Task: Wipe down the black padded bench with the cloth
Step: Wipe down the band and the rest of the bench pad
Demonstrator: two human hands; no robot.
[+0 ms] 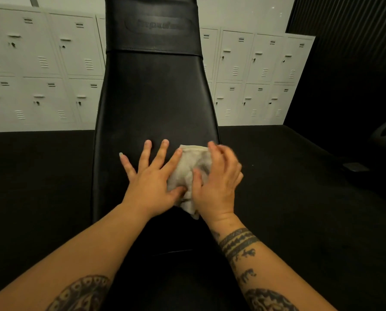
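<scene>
The black padded bench (156, 97) runs up the middle of the view, its back pad rising toward a headrest stamped with a logo. A pale, crumpled cloth (187, 173) lies on the pad's lower part. My left hand (151, 178) lies flat on the pad with fingers spread, its index finger and thumb touching the cloth's left edge. My right hand (219, 180) rests on the cloth's right side, fingers loosely bent over it and blurred.
White metal lockers (41, 70) line the wall behind the bench on both sides. Dark floor (299, 198) surrounds the bench. A dark ribbed wall panel (349, 30) stands at the far right.
</scene>
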